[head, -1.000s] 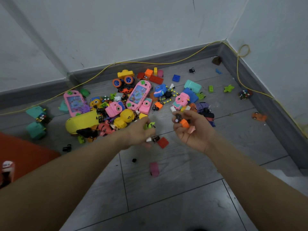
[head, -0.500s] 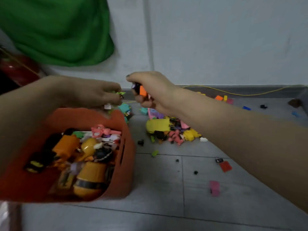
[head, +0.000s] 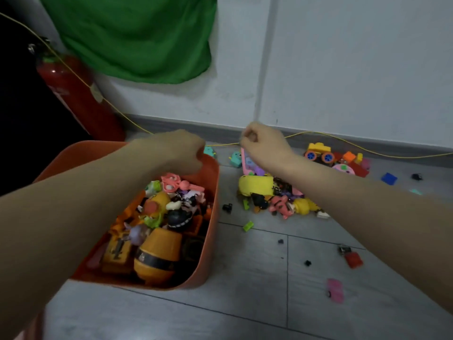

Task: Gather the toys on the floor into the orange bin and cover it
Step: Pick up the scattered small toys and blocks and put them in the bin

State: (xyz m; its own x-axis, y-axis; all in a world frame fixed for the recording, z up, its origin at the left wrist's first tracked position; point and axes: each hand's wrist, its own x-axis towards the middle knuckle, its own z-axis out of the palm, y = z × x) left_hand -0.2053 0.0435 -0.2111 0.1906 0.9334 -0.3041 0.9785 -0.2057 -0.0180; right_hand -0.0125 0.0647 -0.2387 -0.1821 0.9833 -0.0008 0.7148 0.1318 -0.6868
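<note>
1. One orange bin (head: pixel 210 217) is seen at the near left on the floor (head: pixel 245 303), uncovered and filled with many toys, among them one orange egg-shaped figure (head: pixel 157 256).
2. The left hand (head: pixel 179 150) is held over the bin's far rim; its fingers are curled downward, but whether anything is grasped cannot be told.
3. The right hand (head: pixel 262 141) is held right of the bin, above the floor; its fingers are clenched, with nothing visible in them.
4. One pile of toys (head: pixel 277 195) is left on the floor at the right, with one yellow truck (head: pixel 318 152) beyond it.
5. Two flat pieces, one red (head: pixel 353 260) and one pink (head: pixel 334 290), are seen at the near right.
</note>
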